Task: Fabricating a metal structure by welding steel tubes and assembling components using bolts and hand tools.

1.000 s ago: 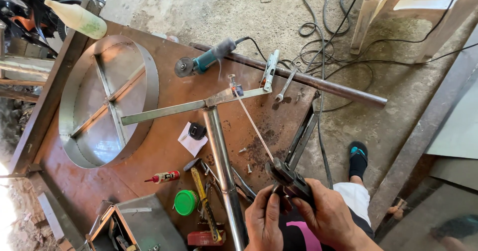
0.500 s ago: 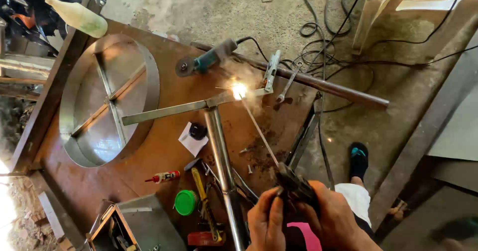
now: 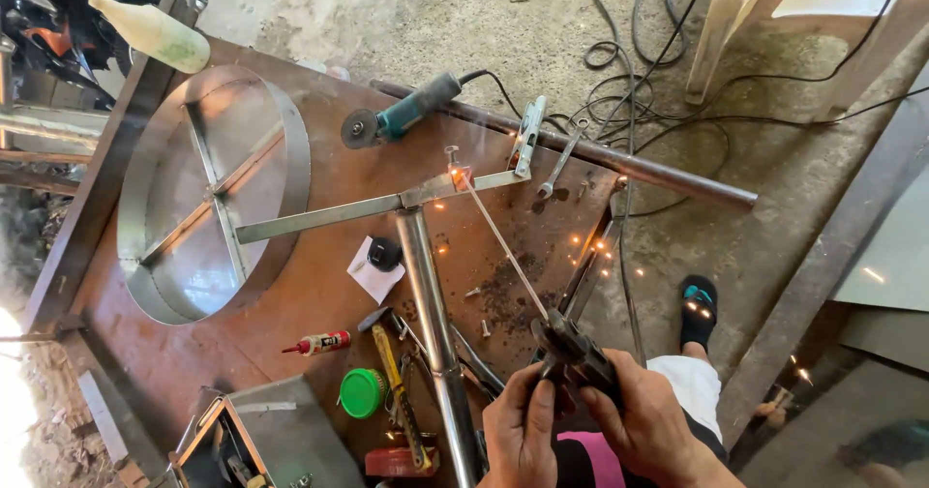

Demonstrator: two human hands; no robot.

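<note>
Both hands clamp the welding holder [image 3: 571, 348] at the bottom of the view: left hand [image 3: 521, 430] w/ fingers closed round its near end, right hand [image 3: 650, 420] wrapped shut over the handle. The rod [image 3: 503, 251] runs up-left from the holder; its tip sits on the joint [image 3: 455, 174] where the flat bar [image 3: 334, 212] meets the round pipe [image 3: 431, 304], on the rusty table [image 3: 290, 314]. Glow at the tip, sparks scattered right, some near the foot in a sandal [image 3: 697, 309].

Risks, as I judge: bare hands & an open sandal close to sparks, so burns likely. Rod is long & thin; a small wobble could slide the tip off the joint or stick it to the bar. Cables [image 3: 639, 72] lie loose on the floor near the legs, a snag risk. Small red tube [image 3: 319, 341] & green lid [image 3: 363, 391] lie on the table not far from spark fall.

Hard to tell: how deep the holder bites the rod, hands cover it. Pipe's lower end is cut off by the frame edge. Grinder [image 3: 402, 120] cord end lost among the cables.
</note>
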